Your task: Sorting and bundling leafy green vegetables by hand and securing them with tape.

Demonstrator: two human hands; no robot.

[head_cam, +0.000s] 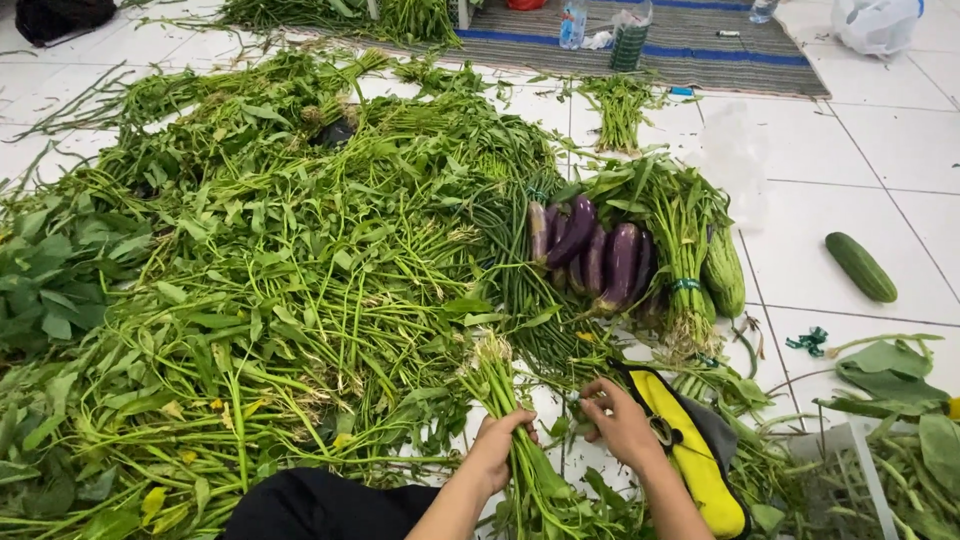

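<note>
Left hand (497, 447) clenched round a greens bundle (520, 440) — right hand (622, 425) just beside, fingers curled, grip unclear.

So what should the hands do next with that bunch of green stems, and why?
Probably the right hand should close on the bunch of stems beside the left hand. The left hand alone grips it, the cut ends fan out loosely, and the right hand sits just beside the stalks.

1. Left hand (497, 447) grips bundle of green stalks (505, 400), cut ends up.
2. Right hand (622, 424) pinches just beside it.
3. Purple eggplants (592, 255) lie beyond; cucumber (861, 266) apart on tile.
</note>
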